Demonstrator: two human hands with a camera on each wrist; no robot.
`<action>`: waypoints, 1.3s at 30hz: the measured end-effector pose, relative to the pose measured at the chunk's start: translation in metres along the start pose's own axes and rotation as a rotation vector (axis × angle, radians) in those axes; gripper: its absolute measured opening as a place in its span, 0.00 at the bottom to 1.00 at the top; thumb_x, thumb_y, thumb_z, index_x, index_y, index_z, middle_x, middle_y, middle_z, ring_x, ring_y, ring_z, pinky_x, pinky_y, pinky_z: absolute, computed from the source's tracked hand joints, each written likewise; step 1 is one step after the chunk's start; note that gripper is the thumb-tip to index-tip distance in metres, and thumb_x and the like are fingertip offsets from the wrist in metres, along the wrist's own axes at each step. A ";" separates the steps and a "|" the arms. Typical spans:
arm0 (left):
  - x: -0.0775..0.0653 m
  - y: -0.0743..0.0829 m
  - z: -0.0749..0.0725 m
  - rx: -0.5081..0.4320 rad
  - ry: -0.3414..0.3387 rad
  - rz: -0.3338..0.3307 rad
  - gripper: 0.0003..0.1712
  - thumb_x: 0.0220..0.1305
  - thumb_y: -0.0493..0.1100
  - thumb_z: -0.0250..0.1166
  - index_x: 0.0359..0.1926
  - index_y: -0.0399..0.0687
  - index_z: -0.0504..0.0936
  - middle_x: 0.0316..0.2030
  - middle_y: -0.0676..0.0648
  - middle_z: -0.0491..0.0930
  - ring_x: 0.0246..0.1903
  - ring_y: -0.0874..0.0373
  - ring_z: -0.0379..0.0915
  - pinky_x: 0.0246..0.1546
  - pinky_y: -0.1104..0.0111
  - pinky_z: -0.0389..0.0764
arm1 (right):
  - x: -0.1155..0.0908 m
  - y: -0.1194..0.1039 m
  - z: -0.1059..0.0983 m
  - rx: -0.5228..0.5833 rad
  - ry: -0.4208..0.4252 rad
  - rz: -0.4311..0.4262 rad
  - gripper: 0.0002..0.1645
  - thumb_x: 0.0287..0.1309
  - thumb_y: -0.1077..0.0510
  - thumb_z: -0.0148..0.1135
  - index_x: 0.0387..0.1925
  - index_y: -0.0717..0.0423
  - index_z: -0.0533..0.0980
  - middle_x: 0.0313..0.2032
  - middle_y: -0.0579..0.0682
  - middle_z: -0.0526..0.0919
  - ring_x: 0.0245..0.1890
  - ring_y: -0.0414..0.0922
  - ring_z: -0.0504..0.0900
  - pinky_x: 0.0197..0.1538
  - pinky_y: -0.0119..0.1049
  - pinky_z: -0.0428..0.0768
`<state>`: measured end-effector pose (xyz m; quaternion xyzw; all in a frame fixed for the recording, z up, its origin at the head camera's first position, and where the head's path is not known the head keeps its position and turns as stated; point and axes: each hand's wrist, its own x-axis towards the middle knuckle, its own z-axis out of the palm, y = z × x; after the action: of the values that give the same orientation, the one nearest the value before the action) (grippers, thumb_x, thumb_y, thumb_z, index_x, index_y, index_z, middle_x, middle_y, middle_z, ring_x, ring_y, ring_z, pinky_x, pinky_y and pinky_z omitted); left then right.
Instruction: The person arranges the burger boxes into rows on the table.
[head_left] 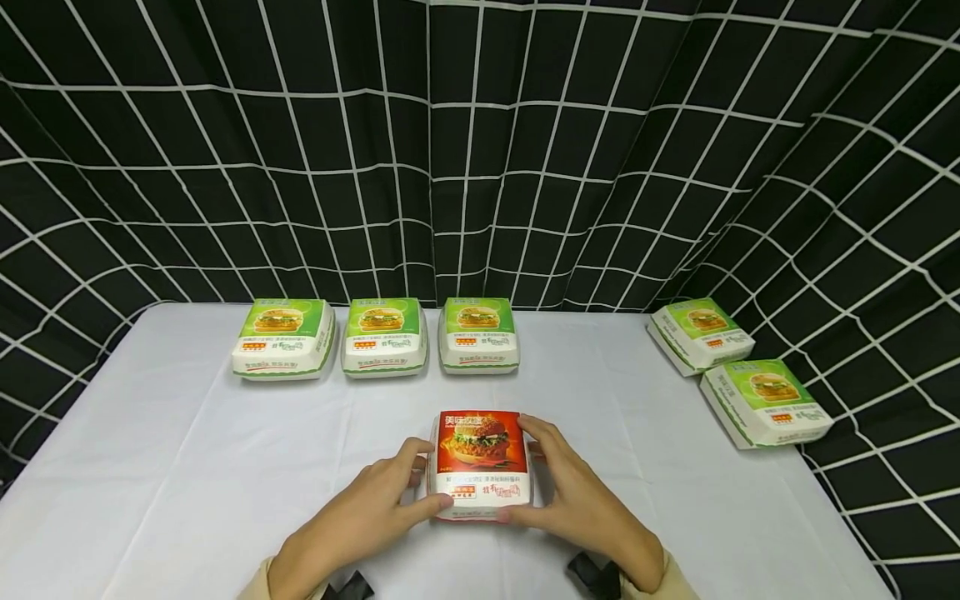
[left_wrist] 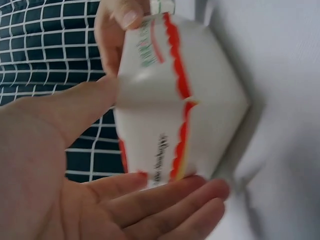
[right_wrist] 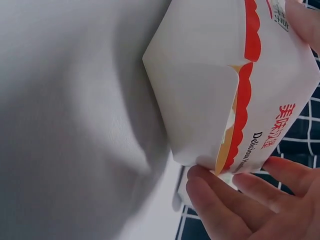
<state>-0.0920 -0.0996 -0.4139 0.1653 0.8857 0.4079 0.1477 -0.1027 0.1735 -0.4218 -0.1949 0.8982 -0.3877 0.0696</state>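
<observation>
The landmark here is the red and white square burger box of thin card (head_left: pixel 480 442), which is between the two hands, over the white cloth (head_left: pixel 187 500); I cannot tell if its bottom touches this cloth. At the left of the box, the left hand (head_left: pixel 375 507) comes from the near left in a beige sleeve (head_left: pixel 257 581); its thumb presses the near left corner and its other fingers bend along the left side, spread about as wide as that side is deep, so it grips the box. At the right, the right hand (head_left: pixel 581 500) does the same in mirror, with the thumb at the near right corner and the fingers on the right side, up to the far corner. The lid of the box is down, so the inside is hidden. Behind the box and to its left stands the first green and white burger box of card (head_left: pixel 283 337); a second, similar box (head_left: pixel 384 337) is behind and slightly left, and a third such box (head_left: pixel 480 337) straight behind. Well to the right and behind lies a turned fourth box (head_left: pixel 701 333), and nearer, just beside it, a turned fifth box (head_left: pixel 767 404). These lids are also down, their contents hidden.
</observation>
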 end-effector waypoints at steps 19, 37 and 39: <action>-0.012 -0.016 -0.053 0.004 -0.107 -0.126 0.50 0.56 0.61 0.72 0.72 0.46 0.60 0.49 0.46 0.81 0.47 0.56 0.77 0.48 0.56 0.78 | 0.024 -0.016 0.024 0.163 -0.086 -0.027 0.58 0.41 0.45 0.82 0.72 0.42 0.59 0.68 0.37 0.62 0.64 0.41 0.75 0.66 0.41 0.75; -0.016 -0.053 -0.093 -0.112 -0.069 -0.068 0.43 0.62 0.54 0.69 0.71 0.42 0.60 0.46 0.44 0.79 0.46 0.55 0.78 0.44 0.71 0.78 | 0.052 -0.033 0.049 0.227 -0.095 -0.074 0.57 0.46 0.46 0.79 0.74 0.41 0.57 0.71 0.39 0.60 0.54 0.41 0.78 0.61 0.42 0.78; -0.018 -0.054 -0.098 -0.098 -0.072 -0.094 0.43 0.63 0.54 0.68 0.71 0.42 0.60 0.45 0.44 0.80 0.45 0.54 0.78 0.44 0.68 0.78 | 0.055 -0.036 0.054 0.217 -0.101 -0.082 0.57 0.46 0.45 0.79 0.74 0.42 0.58 0.71 0.39 0.60 0.54 0.42 0.78 0.61 0.41 0.78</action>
<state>-0.1234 -0.2063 -0.3928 0.1307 0.8656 0.4371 0.2063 -0.1270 0.0930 -0.4314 -0.2422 0.8377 -0.4747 0.1196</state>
